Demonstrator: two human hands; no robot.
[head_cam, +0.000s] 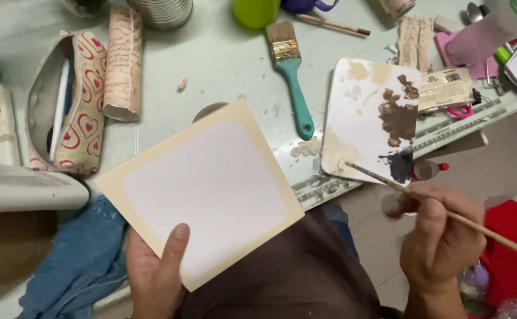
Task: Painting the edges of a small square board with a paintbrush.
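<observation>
Left hand [155, 269] closed on the near corner of a square white board [208, 186], thumb flat across the face, remaining fingers tucked underneath and out of sight. Board held tilted over the lap, just off the near edge of the table [223, 59], its cream-painted border running round a bare white middle. Probably light and stiff, thin enough to flex if pinched hard; best gripped at the corner or by the edges, away from the cream band, likely wet and easy to smear. Right hand [441, 239] curled shut round a slim wooden-handled brush [447, 212], pinched partway along the stick, tip resting in a cream puddle on the white palette [362, 127]. Palette blotched with brown, dark grey and beige, overhanging the table edge beside a metal ruler [447, 130]. Slim brush probably very light, simple to steer, prone to dripping when loaded. Farther back on the table, a wide flat brush with a teal handle [291, 71], a pencil case with red hearts [72, 103], a rolled sheet of patterned paper [122, 62], a green cup [256, 12]. Blue cloth [75, 260] bunched at lower left, something red [512, 248] on the floor at right.
</observation>
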